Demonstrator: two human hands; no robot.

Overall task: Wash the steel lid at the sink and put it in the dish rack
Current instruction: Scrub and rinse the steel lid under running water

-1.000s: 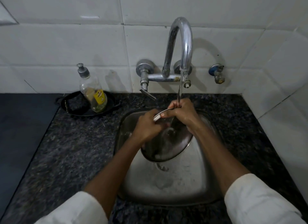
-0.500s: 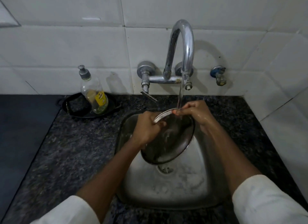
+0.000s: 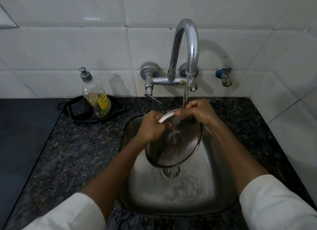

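A round steel lid is held tilted over the steel sink, its inner face toward me. My left hand grips its left upper rim. My right hand pinches the top rim, directly under the stream of water from the curved tap. Water runs down the lid and drips off its lower edge above the drain. No dish rack is in view.
A soap bottle stands in a black dish on the dark granite counter left of the sink. A small blue wall valve is at the right. White tiled walls close in behind and to the right.
My right hand has slid from the middle of the lid up to its top rim under the stream. The lid's inner face is now uncovered; my left hand has stayed put.
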